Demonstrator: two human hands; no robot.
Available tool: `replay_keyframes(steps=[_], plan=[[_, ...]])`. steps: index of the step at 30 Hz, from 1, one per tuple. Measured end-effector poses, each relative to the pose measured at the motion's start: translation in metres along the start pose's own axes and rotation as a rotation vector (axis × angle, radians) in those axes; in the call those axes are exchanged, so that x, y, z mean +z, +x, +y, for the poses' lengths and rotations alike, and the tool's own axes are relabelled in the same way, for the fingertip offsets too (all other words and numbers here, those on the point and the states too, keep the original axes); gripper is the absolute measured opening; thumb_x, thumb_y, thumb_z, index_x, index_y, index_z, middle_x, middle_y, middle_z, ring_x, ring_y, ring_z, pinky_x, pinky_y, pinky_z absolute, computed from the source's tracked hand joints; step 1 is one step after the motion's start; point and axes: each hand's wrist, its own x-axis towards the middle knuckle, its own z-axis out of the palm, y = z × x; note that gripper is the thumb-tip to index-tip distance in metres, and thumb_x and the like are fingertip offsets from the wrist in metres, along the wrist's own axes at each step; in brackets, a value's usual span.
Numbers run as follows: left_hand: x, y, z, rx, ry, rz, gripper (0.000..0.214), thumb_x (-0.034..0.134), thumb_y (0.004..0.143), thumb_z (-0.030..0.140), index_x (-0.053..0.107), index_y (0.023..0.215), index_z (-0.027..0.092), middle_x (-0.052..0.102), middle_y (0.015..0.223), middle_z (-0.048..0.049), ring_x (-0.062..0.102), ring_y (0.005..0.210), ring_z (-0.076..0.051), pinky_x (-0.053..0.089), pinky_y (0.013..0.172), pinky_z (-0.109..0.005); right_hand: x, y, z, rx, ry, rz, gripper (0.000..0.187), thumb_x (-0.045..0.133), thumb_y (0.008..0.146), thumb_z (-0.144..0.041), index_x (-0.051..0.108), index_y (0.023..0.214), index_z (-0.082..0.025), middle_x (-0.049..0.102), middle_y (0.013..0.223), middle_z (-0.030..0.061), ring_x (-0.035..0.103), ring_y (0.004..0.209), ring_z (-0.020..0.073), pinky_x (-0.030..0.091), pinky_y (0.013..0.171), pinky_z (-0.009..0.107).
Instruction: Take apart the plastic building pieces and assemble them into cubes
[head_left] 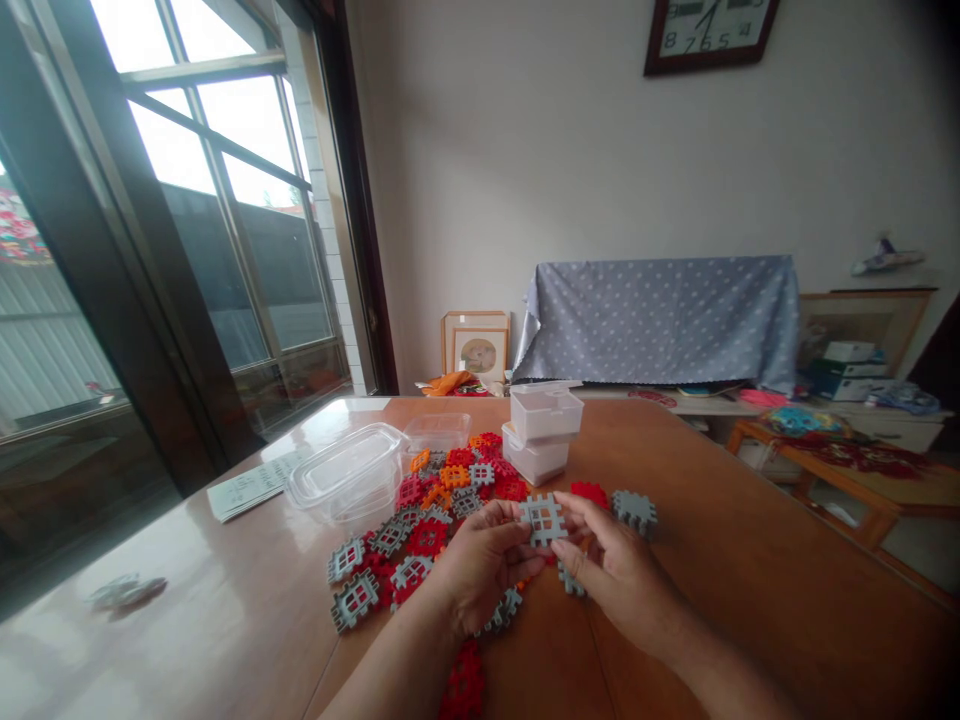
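Between my two hands, above the table, is a grey plastic building piece (543,520) with notched edges and a window-like grid in its middle. My left hand (487,560) pinches its left edge. The fingers of my right hand (611,560) close on its right edge. Below and left of the hands lies a loose heap of similar interlocking pieces in grey, red and orange, among them an orange piece (454,476) and a red piece (427,537). Right of my right hand sits a grey block (634,510), with a red block (589,494) beside it. Another grey piece is partly hidden under my right hand.
Two stacked white boxes (541,440) stand behind the heap. Clear plastic containers (349,470) are to the left, near a paper sheet (251,485) and a small plastic bundle (126,592). Everything rests on a brown wooden table (720,590).
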Motion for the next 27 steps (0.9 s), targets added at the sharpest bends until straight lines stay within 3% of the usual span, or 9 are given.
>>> replay_keyframes(steps=[6,9,12,16,22,27], plan=[[0.007,-0.006,-0.004,-0.012,0.173,-0.094,0.038,0.083,0.073,0.034,0.064,0.102,0.017,0.071,0.099,-0.0077,0.071,0.084,-0.017,0.053,0.074,-0.027,-0.001,0.004,0.003,0.087,0.142,0.001,0.039,0.054,0.092,-0.034,0.058,0.13,-0.024,0.072,0.096,0.0034,0.069,0.083,0.0194,0.057,0.074,0.032],[0.007,-0.004,-0.006,0.031,0.198,-0.049,0.035,0.077,0.079,0.046,0.065,0.094,0.016,0.069,0.091,-0.0054,0.067,0.075,-0.014,0.051,0.069,-0.025,-0.002,0.005,0.003,0.097,0.139,0.02,0.038,0.054,0.091,-0.031,0.056,0.128,-0.023,0.07,0.089,0.0016,0.067,0.08,0.0182,0.055,0.071,0.03],[0.006,-0.001,-0.007,0.049,0.183,-0.008,0.034,0.077,0.078,0.046,0.062,0.088,0.016,0.066,0.079,-0.0026,0.064,0.066,-0.013,0.05,0.063,-0.025,-0.002,0.004,0.003,0.068,0.107,0.048,0.038,0.056,0.09,-0.03,0.054,0.127,-0.024,0.07,0.098,0.0033,0.067,0.086,0.0187,0.056,0.078,0.032],[0.007,0.0,-0.009,0.056,0.132,-0.018,0.034,0.081,0.075,0.038,0.057,0.088,0.018,0.068,0.077,-0.0028,0.067,0.07,-0.015,0.051,0.067,-0.025,-0.005,0.001,-0.002,0.01,-0.086,0.042,0.051,0.068,0.084,-0.032,0.053,0.131,-0.025,0.065,0.12,0.0075,0.066,0.096,0.0218,0.054,0.089,0.038],[0.008,0.0,-0.011,0.038,0.129,-0.029,0.035,0.082,0.074,0.034,0.055,0.089,0.018,0.068,0.077,-0.0018,0.067,0.07,-0.013,0.052,0.067,-0.023,-0.015,0.001,-0.007,-0.077,-0.244,0.02,0.048,0.072,0.082,-0.033,0.059,0.128,-0.025,0.06,0.124,0.0091,0.062,0.111,0.0255,0.053,0.097,0.039],[0.009,-0.001,-0.012,0.035,0.156,-0.053,0.037,0.083,0.074,0.035,0.055,0.091,0.018,0.069,0.082,-0.0029,0.069,0.075,-0.014,0.053,0.072,-0.025,-0.022,0.002,0.002,-0.112,-0.331,0.001,0.059,0.073,0.081,-0.033,0.056,0.137,-0.025,0.061,0.128,0.0101,0.062,0.115,0.0281,0.051,0.098,0.041]])
